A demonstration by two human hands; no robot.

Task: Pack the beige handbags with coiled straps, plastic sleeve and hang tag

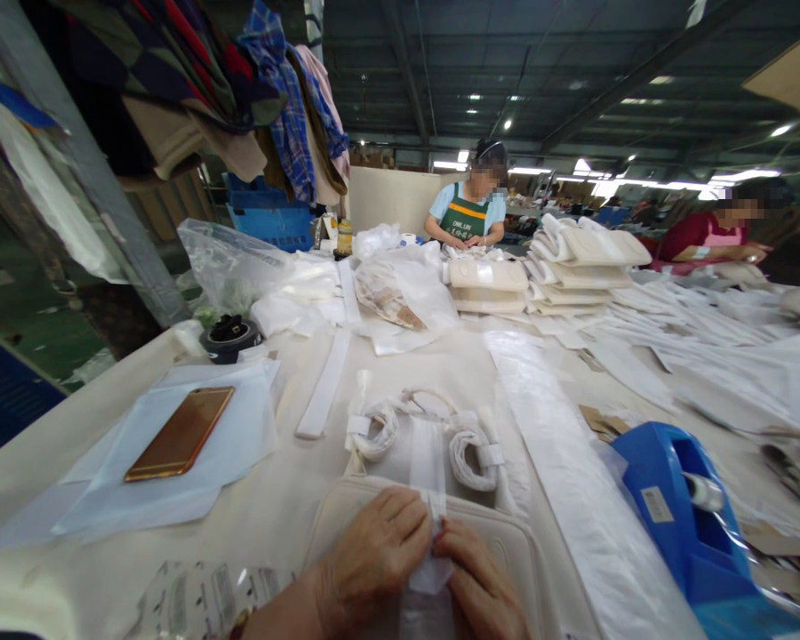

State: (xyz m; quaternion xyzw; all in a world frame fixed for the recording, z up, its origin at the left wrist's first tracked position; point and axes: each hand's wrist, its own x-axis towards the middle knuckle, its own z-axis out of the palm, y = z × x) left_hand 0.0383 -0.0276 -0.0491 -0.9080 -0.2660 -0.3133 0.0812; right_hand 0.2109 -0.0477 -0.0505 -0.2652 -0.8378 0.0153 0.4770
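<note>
A cream bag lies flat at the table's near edge, its lower part cut off by the frame. Over its middle runs a translucent white strip. My left hand rests on the bag with curled fingers closed on the strip's left edge. From the other side, my right hand pinches the same strip, its fingertips close to the left ones. Beyond the hands, two wrapped strap coils, one on the left and one on the right, are bound with white bands.
To the left, a phone lies on pale sheets beyond printed clear plastic. A blue tape dispenser stands right, beside a long white plastic-covered roll. Stacked cream bags and a co-worker in a green apron are farther back.
</note>
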